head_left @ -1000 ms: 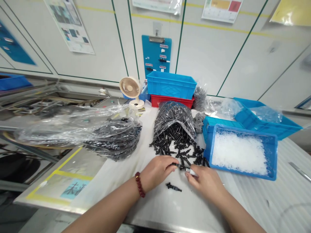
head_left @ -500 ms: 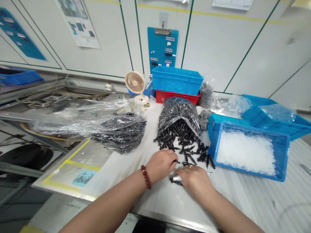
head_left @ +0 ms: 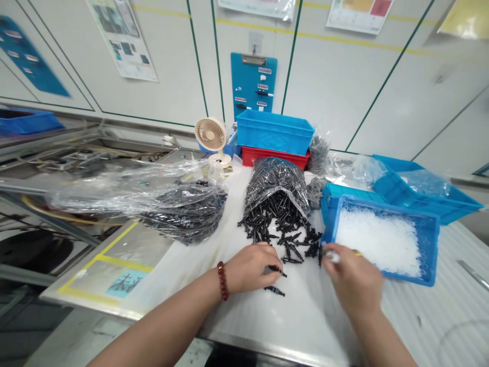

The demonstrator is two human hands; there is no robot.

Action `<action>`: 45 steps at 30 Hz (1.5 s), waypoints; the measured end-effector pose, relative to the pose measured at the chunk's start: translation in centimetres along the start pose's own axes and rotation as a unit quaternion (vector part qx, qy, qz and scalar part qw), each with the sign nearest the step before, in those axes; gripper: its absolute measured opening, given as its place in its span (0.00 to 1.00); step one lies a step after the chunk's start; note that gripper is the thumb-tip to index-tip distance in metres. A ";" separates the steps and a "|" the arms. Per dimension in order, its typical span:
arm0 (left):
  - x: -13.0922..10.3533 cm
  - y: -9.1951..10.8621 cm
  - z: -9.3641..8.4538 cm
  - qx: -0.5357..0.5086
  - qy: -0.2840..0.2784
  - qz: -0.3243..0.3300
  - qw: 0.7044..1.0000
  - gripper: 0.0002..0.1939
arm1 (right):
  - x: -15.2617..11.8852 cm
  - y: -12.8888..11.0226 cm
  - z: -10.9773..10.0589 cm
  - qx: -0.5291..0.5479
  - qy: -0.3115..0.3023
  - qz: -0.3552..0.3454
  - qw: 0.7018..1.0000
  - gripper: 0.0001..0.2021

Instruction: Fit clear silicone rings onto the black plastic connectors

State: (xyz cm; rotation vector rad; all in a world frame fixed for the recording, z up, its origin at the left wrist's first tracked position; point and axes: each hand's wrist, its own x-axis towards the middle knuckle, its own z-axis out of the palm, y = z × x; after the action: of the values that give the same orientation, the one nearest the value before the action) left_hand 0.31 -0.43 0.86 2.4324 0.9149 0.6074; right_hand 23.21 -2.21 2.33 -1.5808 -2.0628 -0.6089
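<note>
My left hand (head_left: 252, 267) is closed on a slim black plastic part (head_left: 275, 269) over the white-covered table. Just below its fingers, another black part (head_left: 275, 291) with lighter bands lies on the surface. My right hand (head_left: 353, 278) is off to the right, closed around a white, pen-like tool (head_left: 331, 255) that is partly hidden and blurred. It hovers by the near left corner of the blue bin (head_left: 389, 279) of small clear-white rings (head_left: 378, 239). Loose black parts (head_left: 292, 250) spill towards my hands from an open plastic bag (head_left: 277, 176).
A second clear bag of black parts (head_left: 187, 211) lies left. Behind stand a small fan (head_left: 211, 135) and a light-blue bin (head_left: 275, 133) stacked on a red one (head_left: 248, 157). More blue bins (head_left: 446, 204) are at right, with a metal strip (head_left: 473, 275) near the edge.
My right hand has moved right with the white tool, away from the left hand and towards the ring bin. My left hand has stayed nearly in place. The view has shifted slightly.
</note>
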 end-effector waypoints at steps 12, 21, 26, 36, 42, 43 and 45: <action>-0.1 -1.2 -1.6 0.162 0.051 -0.181 0.969 0.08 | 2.4 4.3 -2.4 -0.016 -0.016 0.369 0.929 0.07; 0.2 -1.1 -0.2 0.198 0.010 -0.203 0.959 0.04 | 0.8 1.2 -0.9 0.086 0.025 0.122 0.989 0.11; 0.3 -0.6 -0.4 0.088 0.070 -0.196 0.974 0.05 | -0.2 -0.9 0.1 0.207 -0.012 -0.006 0.978 0.12; 0.2 1.2 -0.6 -0.224 0.120 -0.090 0.963 0.10 | -0.4 -1.4 0.3 0.281 -0.162 -0.003 0.946 0.13; 0.1 1.4 -0.2 -0.294 0.134 -0.147 0.935 0.09 | -0.3 -1.9 0.6 0.273 -0.208 -0.015 0.939 0.13; 0.0 1.3 -0.1 -0.301 0.134 -0.150 0.932 0.08 | -0.3 -1.9 0.7 0.278 -0.211 -0.014 0.937 0.13; 0.0 1.2 0.1 -0.291 0.137 -0.146 0.935 0.07 | -0.3 -1.8 0.7 0.295 -0.203 -0.006 0.934 0.12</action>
State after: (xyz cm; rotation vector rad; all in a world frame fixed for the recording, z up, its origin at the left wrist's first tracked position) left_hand 0.94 -1.28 1.41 1.6752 1.0056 0.9606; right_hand 21.44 -2.47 1.44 -1.3965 -2.2455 0.3557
